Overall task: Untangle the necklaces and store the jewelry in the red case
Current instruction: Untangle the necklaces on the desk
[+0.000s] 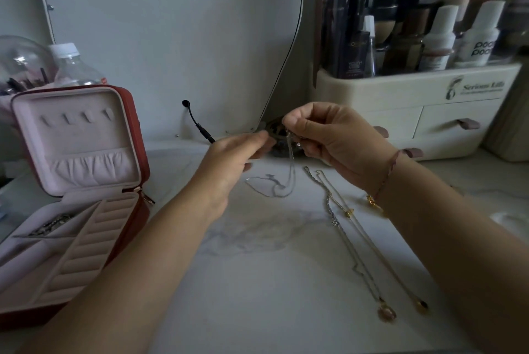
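1. Forearms are stretched over the surface [257, 267] beside two straight necklaces [337, 222].
2. A thin silver chain [291, 164] is pinched by fingers of the left hand [237, 159] and right hand [337, 138], drooping onto the surface.
3. Judged light, limp, easily kinked; best gripped beside knots.
4. Red case [144, 153] lies opened, left.

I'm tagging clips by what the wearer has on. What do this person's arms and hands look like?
Both forearms are bare, with no sleeves in view. Around the wrist of the right hand runs a thin reddish cord bracelet, with a small gold piece at its lower end. The left hand shows no ring, watch or band. Neither wears a glove.
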A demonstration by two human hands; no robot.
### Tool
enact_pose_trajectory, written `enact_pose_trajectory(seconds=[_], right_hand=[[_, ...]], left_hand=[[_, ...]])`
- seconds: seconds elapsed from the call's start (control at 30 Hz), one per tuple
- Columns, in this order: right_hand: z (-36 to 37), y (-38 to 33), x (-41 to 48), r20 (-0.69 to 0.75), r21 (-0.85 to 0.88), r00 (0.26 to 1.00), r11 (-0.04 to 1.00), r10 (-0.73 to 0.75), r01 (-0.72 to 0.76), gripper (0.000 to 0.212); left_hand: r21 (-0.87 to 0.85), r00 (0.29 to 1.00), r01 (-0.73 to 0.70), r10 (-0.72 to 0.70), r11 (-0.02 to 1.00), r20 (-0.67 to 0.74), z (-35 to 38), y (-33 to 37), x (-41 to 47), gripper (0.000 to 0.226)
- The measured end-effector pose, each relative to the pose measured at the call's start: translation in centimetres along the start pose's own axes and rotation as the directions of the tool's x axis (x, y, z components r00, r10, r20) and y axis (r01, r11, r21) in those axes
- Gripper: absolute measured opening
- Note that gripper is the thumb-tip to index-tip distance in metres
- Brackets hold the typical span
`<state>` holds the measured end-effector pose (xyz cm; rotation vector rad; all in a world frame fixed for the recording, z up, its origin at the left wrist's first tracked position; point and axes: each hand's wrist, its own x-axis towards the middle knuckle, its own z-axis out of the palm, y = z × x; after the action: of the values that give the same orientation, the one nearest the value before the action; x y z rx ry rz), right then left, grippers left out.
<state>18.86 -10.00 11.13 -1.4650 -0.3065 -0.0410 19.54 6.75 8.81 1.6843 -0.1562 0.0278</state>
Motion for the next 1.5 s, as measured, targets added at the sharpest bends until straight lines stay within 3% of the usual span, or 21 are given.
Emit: enact_pose_trajectory(seconds=[0.1,0.27,0.6,0.7,0.8,0.87,1.0,1.13,1.27,1.4,1.5], right_hand=[[0.2,0.2,-0.1,0.016,-0.051,1.000,0.999,-0.004,0.004,0.003],[0.3,0.1,-0.1,0.004,-0.092,1.000,0.995,-0.027,0.027,0.004],[0.4,0.6,0.0,0.018,-0.136,0.999,0.990,-0.036,0.038,0.005],[0.6,0.6,0.0,0.015,-0.130,0.999,0.991,-0.040,0.042,0.005],[0.7,0.5,-0.1,0.018,-0.113,0.999,0.993,-0.040,0.042,0.005],[0.8,0.5,-0.1,0.033,-0.099,0.999,0.995,-0.029,0.032,0.009],[1.0,0.6,-0.1,0.071,-0.052,0.997,0.999,-0.009,0.013,0.023],[1.1,0.6,-0.1,0.053,-0.056,0.998,0.998,-0.016,0.019,0.013],[0.9,0.6,-0.2,0.032,-0.090,0.999,0.995,-0.029,0.032,0.004],[1.2,0.7,-0.3,0.044,-0.110,0.998,0.992,-0.050,0.055,0.005],[1.2,0.7,-0.3,0.040,-0.125,0.998,0.991,-0.050,0.055,0.006]], left_hand=[[-0.134,0.984,-0.013,0.036,0.991,0.174,0.3,0.1,-0.3,0.036],[-0.157,0.984,-0.013,0.041,0.988,0.175,0.6,-0.3,-0.2,0.021],[-0.245,0.972,0.064,-0.005,0.967,0.235,0.6,-0.5,0.0,0.019],[-0.230,0.969,0.073,-0.014,0.970,0.249,0.7,-0.4,0.0,0.008],[-0.258,0.965,0.109,-0.041,0.960,0.258,0.8,-0.4,0.1,0.014],[-0.317,0.949,0.156,-0.053,0.935,0.310,0.8,-0.4,0.2,0.004],[-0.386,0.912,0.228,-0.058,0.894,0.406,1.1,-0.5,0.1,0.021],[-0.406,0.900,0.248,-0.054,0.880,0.434,1.0,-0.5,0.2,0.024],[-0.342,0.920,0.197,-0.053,0.919,0.387,0.9,-0.7,0.5,0.023],[-0.225,0.935,0.147,-0.062,0.963,0.349,0.9,-0.8,0.6,0.038],[-0.184,0.940,0.124,-0.055,0.975,0.337,0.8,-0.8,0.5,0.034]])
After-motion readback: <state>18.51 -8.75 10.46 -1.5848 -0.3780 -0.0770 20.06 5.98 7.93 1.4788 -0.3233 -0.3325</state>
